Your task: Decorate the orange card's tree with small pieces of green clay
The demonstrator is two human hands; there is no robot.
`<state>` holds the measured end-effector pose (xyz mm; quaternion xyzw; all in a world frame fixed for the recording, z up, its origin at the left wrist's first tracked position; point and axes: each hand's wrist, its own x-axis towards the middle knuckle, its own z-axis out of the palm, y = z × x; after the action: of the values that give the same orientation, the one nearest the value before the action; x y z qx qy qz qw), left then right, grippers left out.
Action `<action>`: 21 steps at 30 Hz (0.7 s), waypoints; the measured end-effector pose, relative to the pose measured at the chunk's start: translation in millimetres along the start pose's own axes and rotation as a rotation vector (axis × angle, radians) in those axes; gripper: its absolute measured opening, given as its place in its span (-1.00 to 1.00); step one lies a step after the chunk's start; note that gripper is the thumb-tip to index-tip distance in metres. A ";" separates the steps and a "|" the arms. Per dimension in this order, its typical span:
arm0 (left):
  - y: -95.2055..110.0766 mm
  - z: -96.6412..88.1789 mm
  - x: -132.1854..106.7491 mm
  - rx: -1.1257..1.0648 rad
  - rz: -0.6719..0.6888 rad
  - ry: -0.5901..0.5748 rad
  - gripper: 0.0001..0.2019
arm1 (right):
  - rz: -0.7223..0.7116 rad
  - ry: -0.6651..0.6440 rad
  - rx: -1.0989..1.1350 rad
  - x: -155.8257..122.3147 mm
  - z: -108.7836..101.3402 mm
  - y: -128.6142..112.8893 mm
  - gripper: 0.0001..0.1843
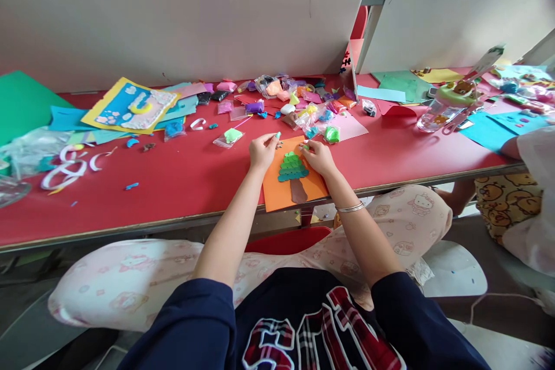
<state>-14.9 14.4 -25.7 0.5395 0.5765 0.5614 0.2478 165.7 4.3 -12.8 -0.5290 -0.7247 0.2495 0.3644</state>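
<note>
An orange sheet of card (pixel 277 195) lies in front of me at the table's front edge, with its lower end slightly past the edge. On it is a tree of clay, with scalloped layers (pixel 292 167) running from bright green at the top to teal below, and a brown trunk (pixel 298 191). My left hand (pixel 262 152) is closed by the card's upper left corner, a small pale teal bit of clay (pixel 278 135) at its fingertips. Over the card's upper right, my right hand (pixel 319 157) has its fingers pinched together; what they hold, if anything, is too small to name.
Bagged clay in many colours, such as a green packet (pixel 332 134), crowds the table's back. To the left are a yellow-edged picture (pixel 137 105) and curled white strips (pixel 65 172). A clear bottle (pixel 437 110) stands right, near another person's sleeve (pixel 537 156).
</note>
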 end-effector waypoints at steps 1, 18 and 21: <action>-1.5 -0.4 1.9 -0.033 -0.010 -0.004 -0.69 | -0.003 0.000 0.001 -0.2 0.0 -0.1 -0.77; -14.3 -11.1 8.5 0.193 0.134 -0.286 -0.66 | -0.020 -0.032 -0.015 -1.6 0.6 -3.4 -0.74; -17.3 -9.1 9.7 0.239 0.121 -0.303 -0.76 | -0.025 -0.034 -0.009 -2.0 -0.1 -4.6 -0.71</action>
<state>-31.8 23.4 -36.1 0.6770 0.5618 0.4151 0.2317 163.4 1.0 -9.8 -0.5173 -0.7384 0.2507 0.3526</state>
